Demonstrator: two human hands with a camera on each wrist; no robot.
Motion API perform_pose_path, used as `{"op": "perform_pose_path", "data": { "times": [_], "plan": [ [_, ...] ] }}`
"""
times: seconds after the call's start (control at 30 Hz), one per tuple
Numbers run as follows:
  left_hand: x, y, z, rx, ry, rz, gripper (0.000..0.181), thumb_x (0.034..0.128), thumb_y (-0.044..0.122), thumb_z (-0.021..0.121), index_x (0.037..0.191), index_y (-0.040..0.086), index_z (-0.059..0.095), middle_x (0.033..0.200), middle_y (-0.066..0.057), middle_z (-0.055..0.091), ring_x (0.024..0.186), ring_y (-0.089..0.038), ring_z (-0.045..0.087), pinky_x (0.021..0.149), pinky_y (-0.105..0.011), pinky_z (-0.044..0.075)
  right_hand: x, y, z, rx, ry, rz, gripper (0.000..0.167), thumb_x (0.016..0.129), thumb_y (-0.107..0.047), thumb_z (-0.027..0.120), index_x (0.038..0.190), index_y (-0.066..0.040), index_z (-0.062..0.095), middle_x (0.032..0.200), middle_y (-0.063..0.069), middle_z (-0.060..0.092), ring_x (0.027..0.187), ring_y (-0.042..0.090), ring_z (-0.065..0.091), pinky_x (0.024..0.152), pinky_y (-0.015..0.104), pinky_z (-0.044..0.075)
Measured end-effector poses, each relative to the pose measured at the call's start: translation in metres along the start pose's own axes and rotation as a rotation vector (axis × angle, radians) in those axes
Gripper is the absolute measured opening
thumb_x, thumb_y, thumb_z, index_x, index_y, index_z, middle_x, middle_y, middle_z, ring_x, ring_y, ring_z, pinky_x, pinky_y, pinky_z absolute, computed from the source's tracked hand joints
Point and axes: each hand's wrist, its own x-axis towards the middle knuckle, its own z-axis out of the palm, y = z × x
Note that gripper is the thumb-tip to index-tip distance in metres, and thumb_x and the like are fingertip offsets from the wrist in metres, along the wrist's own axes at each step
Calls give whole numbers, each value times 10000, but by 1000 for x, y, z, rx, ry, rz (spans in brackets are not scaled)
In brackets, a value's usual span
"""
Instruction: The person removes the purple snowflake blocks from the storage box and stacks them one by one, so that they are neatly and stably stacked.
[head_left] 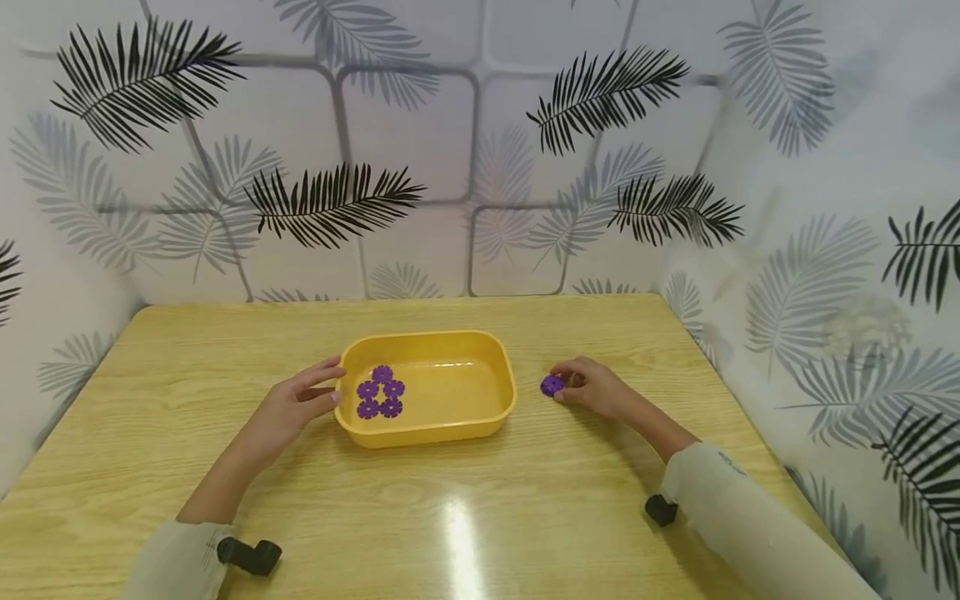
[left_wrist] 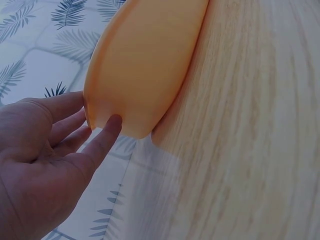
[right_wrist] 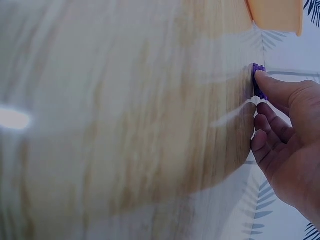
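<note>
A yellow plastic tray (head_left: 450,432) stands on the table. Inside it, at the left end, lie purple notched plastic discs (head_left: 392,407) joined in a ring. My left hand (head_left: 288,412) holds the tray's left end, with the thumb against the outer wall (left_wrist: 132,95) and the other fingers at the rim. To the right of the tray, my right hand (head_left: 596,390) pinches a small stack of purple notched discs (head_left: 552,385) between thumb and fingers. In the right wrist view the stack (right_wrist: 258,82) is at the tabletop, partly hidden by the thumb.
The wood-grain table (head_left: 457,492) runs back to a wall covering with leaf prints (head_left: 337,204). A similar covering (head_left: 832,333) rises along the right edge. Black wrist devices (head_left: 251,556) are worn at both sleeves. Light glares off the table's front middle.
</note>
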Motion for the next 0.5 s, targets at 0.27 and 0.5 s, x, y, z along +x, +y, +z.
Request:
{"op": "perform_pose_path", "data": {
  "times": [0.27,0.5],
  "plan": [
    [1,0,0,-8,2,-1,539,1026,297,605,1487,46,483,1662,-52,280,1350,-374,490,944,-131,472,-1,-2,0,-7,-1,18,381,930,-144,735,1275,-6,648,1095,127,644,913,200,533,803,345,466],
    [1,-1,-1,-9,2,-9,525,1034,259,593,1491,31,472,1666,-65,268,1353,-388,483,957,-141,475,1,-2,-1,-4,-15,20,404,936,-149,730,1302,-6,634,1109,126,645,912,195,531,803,342,468]
  ]
}}
